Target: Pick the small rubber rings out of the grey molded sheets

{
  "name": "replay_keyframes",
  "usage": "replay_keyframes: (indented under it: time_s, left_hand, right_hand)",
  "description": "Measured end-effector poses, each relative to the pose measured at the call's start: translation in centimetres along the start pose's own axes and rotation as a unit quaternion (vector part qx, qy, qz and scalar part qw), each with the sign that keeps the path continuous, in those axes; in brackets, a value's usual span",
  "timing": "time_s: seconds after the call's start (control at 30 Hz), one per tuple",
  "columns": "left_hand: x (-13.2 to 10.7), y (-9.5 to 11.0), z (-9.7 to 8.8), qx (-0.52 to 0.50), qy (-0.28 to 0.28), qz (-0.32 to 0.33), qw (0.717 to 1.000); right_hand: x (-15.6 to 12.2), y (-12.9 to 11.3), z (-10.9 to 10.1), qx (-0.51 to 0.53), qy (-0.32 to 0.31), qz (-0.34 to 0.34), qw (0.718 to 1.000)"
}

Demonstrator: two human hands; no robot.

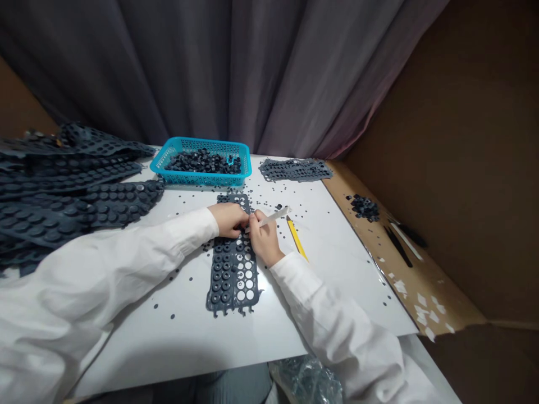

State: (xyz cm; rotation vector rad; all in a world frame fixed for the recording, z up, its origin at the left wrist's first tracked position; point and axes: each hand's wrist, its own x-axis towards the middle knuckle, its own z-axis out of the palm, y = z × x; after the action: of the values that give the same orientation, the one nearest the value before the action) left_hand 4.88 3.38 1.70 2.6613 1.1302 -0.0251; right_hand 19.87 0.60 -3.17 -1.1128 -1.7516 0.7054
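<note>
A dark grey rubber sheet of moulded round parts (221, 275) lies flat on the white table, with rings standing on its left side and open round holes on much of its right. My left hand (231, 219) rests on the upper part of this sheet, fingers bent together; what they pinch, if anything, is hidden. Close beside it, my right hand (264, 238) is closed around a thin white strip-like tool (275, 215). One end of that tool points up to the right, the other toward my left fingertips. A yellow-handled tool (297, 238) lies just right of my right hand.
A blue basket (200, 178) of small black parts stands behind the sheet. Uncut rubber sheets (42, 219) are piled at left. A holed sheet (295, 170) lies at back right. Black parts (365, 207), a black tool (398, 246) and paper scraps (421, 300) lie on the cardboard.
</note>
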Motion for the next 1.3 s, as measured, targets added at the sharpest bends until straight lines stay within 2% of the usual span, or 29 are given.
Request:
replay_keyframes:
  time_s: [0.3, 0.53, 0.67, 0.8, 0.83, 0.87, 0.93, 0.97, 1.0, 1.13, 1.3]
  left_hand:
    - [-0.4, 0.5, 0.5, 0.021, -0.009, 0.014, 1.0]
    - [-0.5, -0.6, 2.0, -0.045, 0.037, -0.004, 0.998]
    - [-1.6, -1.7, 1.9, -0.115, 0.088, -0.011, 0.989]
    - [-3.5, -3.6, 0.8, -0.171, 0.192, -0.082, 0.963]
    - [-3.9, -4.1, 0.6, -0.212, 0.213, -0.108, 0.948]
    - [-4.3, -4.3, 0.5, -0.29, 0.228, -0.139, 0.919]
    - [-4.7, -4.4, 0.5, -0.489, 0.23, -0.195, 0.818]
    - [-4.8, -4.2, 0.6, -0.566, 0.221, -0.212, 0.765]
    - [-4.8, -3.9, 0.8, -0.616, 0.209, -0.221, 0.727]
    - [-4.6, -1.9, 1.6, -0.7, 0.174, -0.227, 0.655]
    - [-4.6, -0.4, 1.4, -0.773, 0.151, -0.229, 0.572]
  right_hand:
    - [-0.1, -0.1, 0.1, -0.005, 0.006, -0.009, 1.0]
    - [0.0, 0.0, 0.0, -0.008, 0.005, -0.002, 1.0]
    - [-0.1, 0.0, 0.0, -0.011, 0.0, -0.007, 1.0]
    - [-0.2, -0.1, 0.1, -0.015, 0.004, -0.008, 1.0]
    - [-0.2, -0.1, 0.1, -0.013, 0.004, -0.009, 1.0]
    - [-0.2, -0.1, 0.1, -0.007, 0.004, -0.005, 1.0]
    - [-0.1, 0.1, 0.1, 0.02, 0.004, 0.017, 1.0]
    - [-0.1, 0.2, 0.1, 0.043, 0.009, 0.037, 0.998]
    - [-0.1, 0.3, 0.1, 0.07, 0.015, 0.061, 0.996]
    - [0.2, 0.7, 0.1, 0.158, 0.046, 0.132, 0.978]
    - [0.3, 0.7, 0.1, 0.149, 0.048, 0.12, 0.98]
